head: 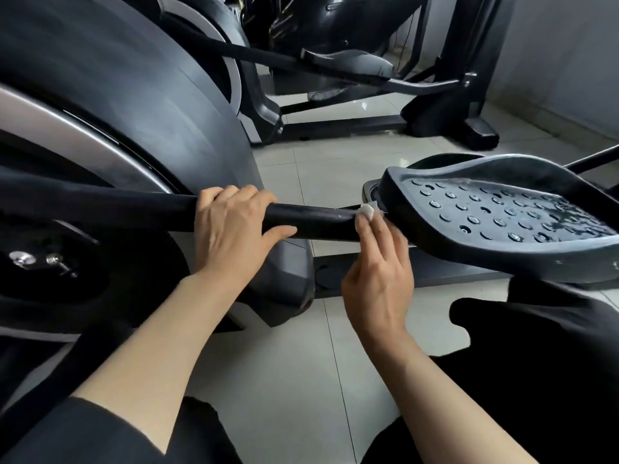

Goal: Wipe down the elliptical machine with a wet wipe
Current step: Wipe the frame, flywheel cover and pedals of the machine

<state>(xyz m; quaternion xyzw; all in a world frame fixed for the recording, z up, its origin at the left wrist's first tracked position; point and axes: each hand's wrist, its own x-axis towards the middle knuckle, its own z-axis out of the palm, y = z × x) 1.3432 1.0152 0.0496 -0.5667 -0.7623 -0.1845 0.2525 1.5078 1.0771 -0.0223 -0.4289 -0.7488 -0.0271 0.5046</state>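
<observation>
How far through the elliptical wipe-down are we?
Done, apparently: the foot pedal shows wet patches. In hand: the right hand presses the wet wipe on the pedal arm beside the pedal, while the left hand grips that arm. Left: the flywheel housing looks dry.

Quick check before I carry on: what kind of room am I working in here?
Probably a small gym or home exercise room: the elliptical machine being wiped, a second exercise machine behind it, a studded foot pedal, and a pale tiled floor.
</observation>
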